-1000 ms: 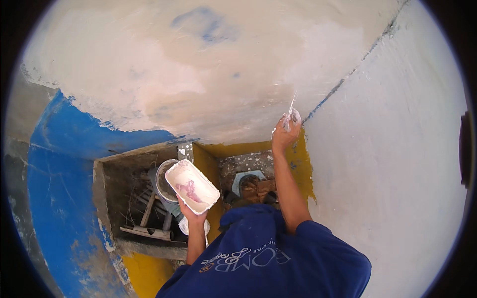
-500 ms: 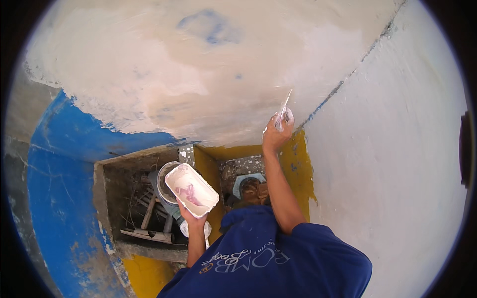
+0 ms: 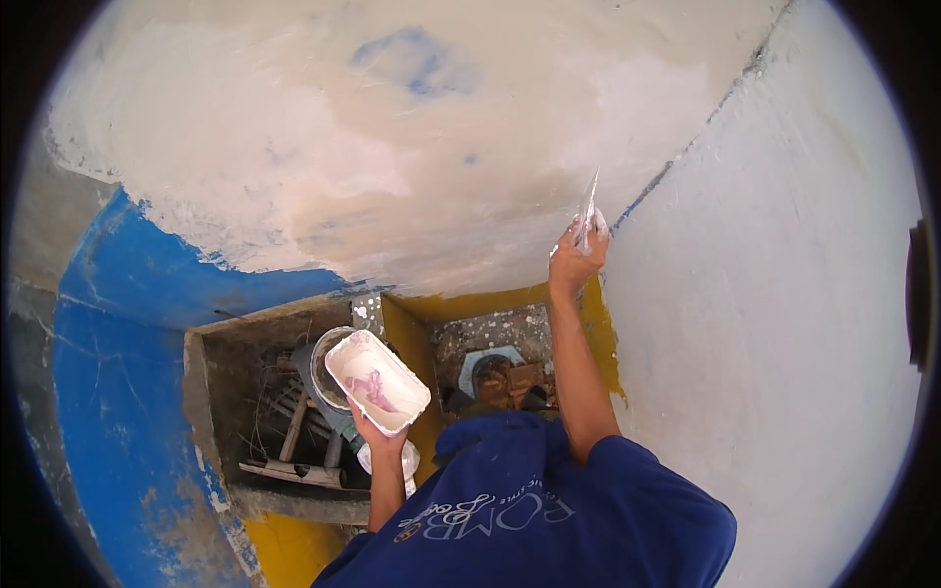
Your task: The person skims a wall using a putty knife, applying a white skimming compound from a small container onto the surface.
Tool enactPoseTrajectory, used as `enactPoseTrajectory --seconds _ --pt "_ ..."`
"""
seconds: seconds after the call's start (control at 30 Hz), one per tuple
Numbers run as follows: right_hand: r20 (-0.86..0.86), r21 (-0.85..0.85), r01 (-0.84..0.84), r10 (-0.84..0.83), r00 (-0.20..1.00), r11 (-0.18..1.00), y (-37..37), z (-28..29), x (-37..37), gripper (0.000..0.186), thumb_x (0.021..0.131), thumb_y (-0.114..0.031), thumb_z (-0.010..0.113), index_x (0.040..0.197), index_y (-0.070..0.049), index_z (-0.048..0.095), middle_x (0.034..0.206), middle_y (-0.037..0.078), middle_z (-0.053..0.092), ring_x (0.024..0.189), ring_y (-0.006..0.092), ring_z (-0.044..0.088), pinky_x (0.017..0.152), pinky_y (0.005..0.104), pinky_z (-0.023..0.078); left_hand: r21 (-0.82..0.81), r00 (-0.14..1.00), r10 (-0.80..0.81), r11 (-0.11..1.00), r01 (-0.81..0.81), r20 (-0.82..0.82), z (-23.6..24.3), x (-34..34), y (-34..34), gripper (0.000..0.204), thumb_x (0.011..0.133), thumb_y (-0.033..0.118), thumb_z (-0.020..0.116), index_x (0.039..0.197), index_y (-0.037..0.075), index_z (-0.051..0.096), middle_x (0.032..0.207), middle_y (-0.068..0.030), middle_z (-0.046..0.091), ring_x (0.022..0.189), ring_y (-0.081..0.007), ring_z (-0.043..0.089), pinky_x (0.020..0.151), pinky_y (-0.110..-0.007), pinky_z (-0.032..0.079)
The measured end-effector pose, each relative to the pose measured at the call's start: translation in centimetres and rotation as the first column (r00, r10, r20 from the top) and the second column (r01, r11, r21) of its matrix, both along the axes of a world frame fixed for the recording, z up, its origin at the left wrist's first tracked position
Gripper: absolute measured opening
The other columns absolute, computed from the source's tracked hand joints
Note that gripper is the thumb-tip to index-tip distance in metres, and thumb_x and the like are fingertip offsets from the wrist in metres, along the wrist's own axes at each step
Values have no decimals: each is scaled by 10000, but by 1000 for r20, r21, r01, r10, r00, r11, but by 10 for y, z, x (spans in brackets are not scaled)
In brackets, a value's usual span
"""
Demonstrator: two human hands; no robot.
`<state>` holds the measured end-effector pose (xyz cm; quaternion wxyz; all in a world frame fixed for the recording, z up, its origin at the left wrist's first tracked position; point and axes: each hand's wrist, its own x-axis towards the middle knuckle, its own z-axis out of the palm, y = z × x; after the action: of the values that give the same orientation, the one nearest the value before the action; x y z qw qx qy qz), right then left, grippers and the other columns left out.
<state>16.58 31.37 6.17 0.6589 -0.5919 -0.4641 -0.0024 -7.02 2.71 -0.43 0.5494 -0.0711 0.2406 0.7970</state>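
My right hand (image 3: 576,257) grips a thin, putty-smeared scraper (image 3: 589,211) with its blade pointing upward, at the patchy cream-coated wall (image 3: 470,118) near the corner where it meets the pale side wall (image 3: 755,294). My left hand (image 3: 377,431) holds a white rectangular tub (image 3: 388,374), tilted toward me, containing pale paste with a pink streak. Behind the tub, a round container (image 3: 324,377) is partly hidden.
At lower left, a concrete recess (image 3: 206,402) holds sticks and debris. Beside it, a yellow-walled recess (image 3: 412,338) has a speckled bottom and a pale-blue fixture (image 3: 470,358) with brown pieces. Blue wall (image 3: 118,392) curves along the left; a dark object (image 3: 916,294) sits at the far right.
My right hand with the scraper shifted left, then moved back right and upward. The tub in my left hand appears slightly lower in view.
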Motion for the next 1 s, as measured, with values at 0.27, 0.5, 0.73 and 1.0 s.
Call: enactPoseTrajectory --seconds 0.27,0.5,0.73,1.0 --pt "162 -27 -325 325 932 945 -31 -9 -57 187 810 -11 631 981 57 665 1047 160 625 938 329 584 812 390 459 14 999 -23 1000 24 -46 1 3 5 478 947 391 458 1365 166 403 1310 -83 485 1214 -287 463 1028 -535 371" --pt "-32 27 47 -46 998 999 12 9 -36 221 745 17 641 962 28 678 1126 187 576 990 364 555 798 437 465 82 998 -59 995 61 -37 -2 0 4 604 936 505 436 1413 144 352 1411 -70 418 1288 -307 404 1065 -558 305" --pt "189 -22 -261 260 947 965 -26 -24 -42 246 765 -18 653 1008 2 682 1120 169 597 1029 350 556 797 438 482 1 998 -40 999 40 -45 6 6 12 498 951 403 444 1361 124 403 1299 -79 494 1203 -292 472 1022 -525 376" --pt "66 9 -13 12 998 1000 17 -19 31 209 802 21 612 1003 58 656 1041 158 648 950 326 581 850 400 454 -22 999 -39 999 39 -8 -3 5 12 527 943 440 450 1365 127 403 1306 -76 492 1202 -289 470 1019 -521 376"
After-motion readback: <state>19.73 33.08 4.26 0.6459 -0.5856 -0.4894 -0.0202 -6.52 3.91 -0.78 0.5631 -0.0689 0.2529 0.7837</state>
